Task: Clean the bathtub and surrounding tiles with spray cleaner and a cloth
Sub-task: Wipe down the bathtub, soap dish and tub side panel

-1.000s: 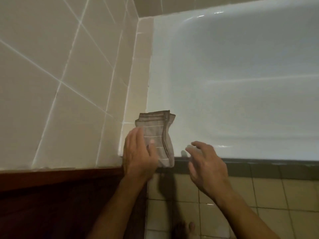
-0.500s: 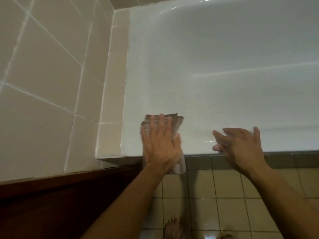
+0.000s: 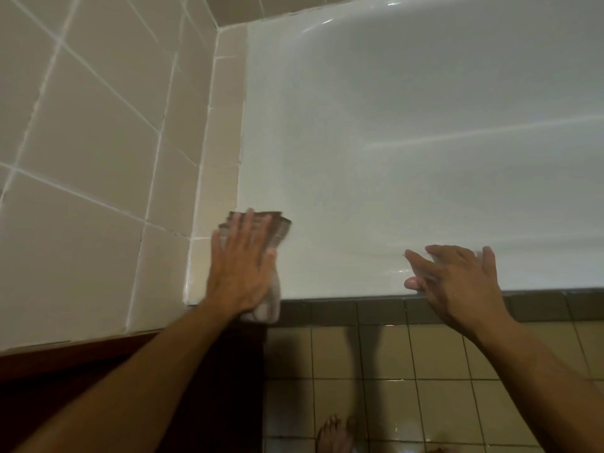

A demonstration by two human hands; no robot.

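Farthest to the left of the left hand (image 3: 240,276) rises the beige tiled wall (image 3: 81,152), its white grout lines running at a slant, and a narrow tiled ledge (image 3: 217,178) runs between that wall and the tub. The left hand lies flat, fingers straight and together, pressing a folded striped cloth (image 3: 277,228) onto the near corner where the ledge meets the white rim of the bathtub (image 3: 408,142). The cloth shows beyond the fingertips and again below the heel of the hand, where its pale end hangs over the tub's front edge, so its long axis runs away from the person, roughly in line with the forearm.

Right of that hand stretches the unwiped rim and the tub's inner slope, a long band lying crosswise to the cloth. That is the relation the next stroke probably turns on: the surface left to wipe lies to the right of and beyond the left hand, which already has the cloth under it and is the nearer one to work with.

Farther right, well apart from the cloth, the right hand (image 3: 457,279) rests on the rim's front edge, fingers spread and mostly straight, holding nothing; whether it bears weight is hard to tell. Below both hands lie a dark tile border (image 3: 343,308) and the glossy floor tiles (image 3: 392,371). No spray cleaner is in view.
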